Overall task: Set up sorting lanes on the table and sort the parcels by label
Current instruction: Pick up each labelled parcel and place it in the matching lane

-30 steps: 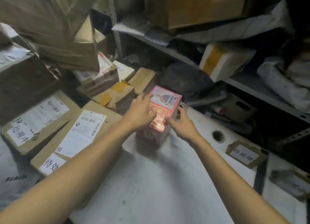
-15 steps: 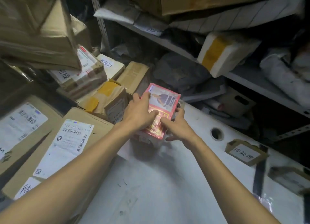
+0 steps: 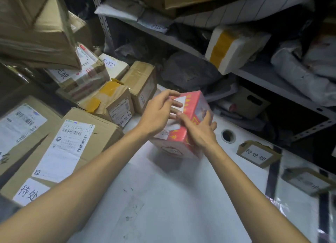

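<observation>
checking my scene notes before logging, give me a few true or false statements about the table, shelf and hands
1. The left hand and the right hand both touch the red box. True.
2. The red box sits on the shelf. False: it is down at the white table.
3. The foam box carries blue tape. False: the tape is yellow.
4. A round hole in the table lies beside a handwritten card sign. True.
</observation>
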Demonstrator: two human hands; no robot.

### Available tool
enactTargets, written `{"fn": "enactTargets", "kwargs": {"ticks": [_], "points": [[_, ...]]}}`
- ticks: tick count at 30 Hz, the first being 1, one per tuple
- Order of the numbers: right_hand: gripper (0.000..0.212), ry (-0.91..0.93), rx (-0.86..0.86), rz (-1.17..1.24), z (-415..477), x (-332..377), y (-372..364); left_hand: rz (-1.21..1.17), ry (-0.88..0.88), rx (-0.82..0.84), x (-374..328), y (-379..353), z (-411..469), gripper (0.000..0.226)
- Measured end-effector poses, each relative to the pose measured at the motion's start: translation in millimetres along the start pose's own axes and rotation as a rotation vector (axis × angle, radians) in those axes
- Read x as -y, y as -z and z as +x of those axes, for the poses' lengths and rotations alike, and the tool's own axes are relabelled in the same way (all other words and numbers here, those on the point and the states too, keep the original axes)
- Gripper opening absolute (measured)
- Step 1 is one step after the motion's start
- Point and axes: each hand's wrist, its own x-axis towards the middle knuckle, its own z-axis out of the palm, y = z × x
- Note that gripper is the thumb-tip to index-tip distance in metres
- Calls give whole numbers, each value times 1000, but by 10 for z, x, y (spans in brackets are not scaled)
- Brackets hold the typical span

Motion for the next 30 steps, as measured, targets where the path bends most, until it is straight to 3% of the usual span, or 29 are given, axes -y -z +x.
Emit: {"fn": "enactTargets", "kwargs": {"ticks": [3,6,8,13,20,24,28,30], "points": [[111,-65,63,224,34,-239,237,79,19,-54,147,-97,-65,24],[72,-98,155,376,-41,-439,375,30,349,75,265,-176,-127,27],[59,-141,173,475,-75,-606,352,21,503,183,373,-225,-177,13],[51,-139,171,608,-115,-751,191,102,536,172,502,-253,-204,32],[49,-21,189,715,-125,-819,169,32,579,253,596,-315,-338,32],[42,-61,180,885,-187,-933,29,-94,604,202,894,-467,-401,59],[50,-84,175,900,-179,-947,33,-278,527,211,640,-523,-498,25],[61,-74,194,904,-193,-912,80,-306,494,218,576,-541,-497,21]]}}
